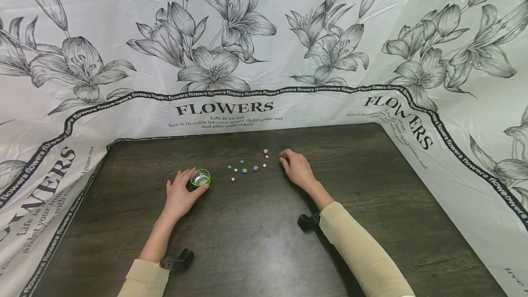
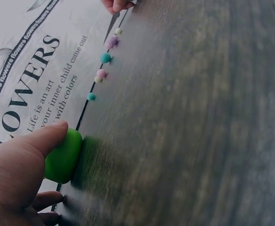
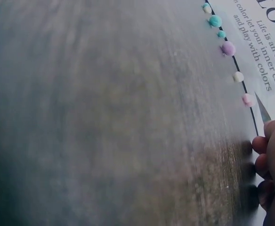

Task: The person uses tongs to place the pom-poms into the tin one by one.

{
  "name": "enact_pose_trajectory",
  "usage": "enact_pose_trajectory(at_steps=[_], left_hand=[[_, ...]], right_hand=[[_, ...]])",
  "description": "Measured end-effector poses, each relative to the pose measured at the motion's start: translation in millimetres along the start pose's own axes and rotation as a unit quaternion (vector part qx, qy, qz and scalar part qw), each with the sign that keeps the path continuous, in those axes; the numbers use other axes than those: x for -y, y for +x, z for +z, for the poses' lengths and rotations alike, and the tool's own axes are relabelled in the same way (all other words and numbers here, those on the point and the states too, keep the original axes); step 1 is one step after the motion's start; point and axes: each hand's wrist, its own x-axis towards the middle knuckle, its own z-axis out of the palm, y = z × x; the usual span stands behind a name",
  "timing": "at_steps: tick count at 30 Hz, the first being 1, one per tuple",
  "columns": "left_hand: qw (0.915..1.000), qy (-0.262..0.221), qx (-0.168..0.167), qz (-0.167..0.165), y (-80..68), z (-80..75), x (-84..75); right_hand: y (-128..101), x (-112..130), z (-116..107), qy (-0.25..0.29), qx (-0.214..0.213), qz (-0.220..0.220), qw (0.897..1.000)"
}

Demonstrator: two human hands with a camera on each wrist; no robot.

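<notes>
My left hand point(image 1: 179, 195) holds the little green cup point(image 1: 200, 178). My right hand point(image 1: 296, 167) pinches tweezers point(image 1: 273, 153) by a pink ball point(image 1: 266, 151).

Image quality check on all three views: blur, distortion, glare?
Head view: sharp, even light, wide-angle bowing of the backdrop edges, soft glare on the table. Left wrist view: table smeared by blur, green cup and left hand fairly crisp. Right wrist view: near table heavily blurred, dark left corner; beads and tweezers tip readable.
</notes>
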Motion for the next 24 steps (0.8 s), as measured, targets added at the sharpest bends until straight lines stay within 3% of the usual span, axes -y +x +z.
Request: enact_pose_trajectory(at_steps=[24], left_hand=[[1.0,0.002,-0.001,0.001,1.0,-0.2,0.4]], right_hand=[[1.9,2.1,-3.0,-0.025,0.011,-0.02,0.999]])
